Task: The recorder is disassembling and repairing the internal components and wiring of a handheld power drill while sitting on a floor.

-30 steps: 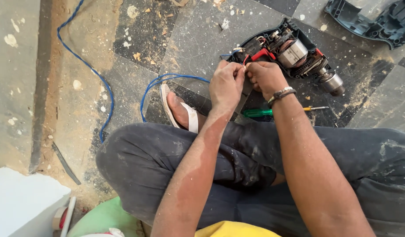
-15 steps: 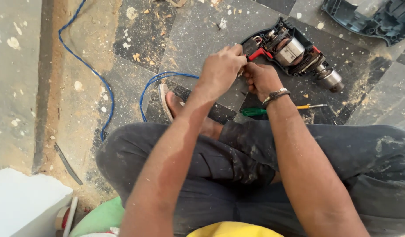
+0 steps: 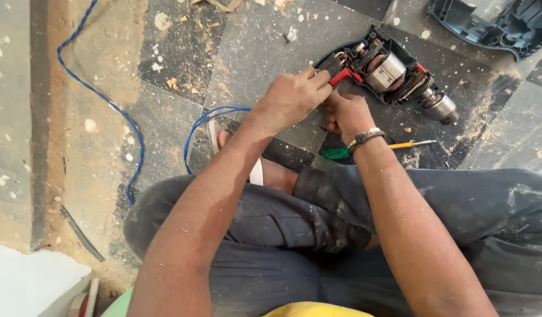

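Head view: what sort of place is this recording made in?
Probably a building or repair site, worked at floor level. The dusty tiled floor is strewn with wood chips, an opened power drill lies on it, and a blue cable trails across. Both hands work at the drill.

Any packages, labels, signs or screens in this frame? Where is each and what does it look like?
None that can be made out as such.
Nearest to one: a white boxy thing at the bottom-left corner, cut off by the frame edge; what it is cannot be told.
The opened drill by the left hand and right hand shows no readable label.
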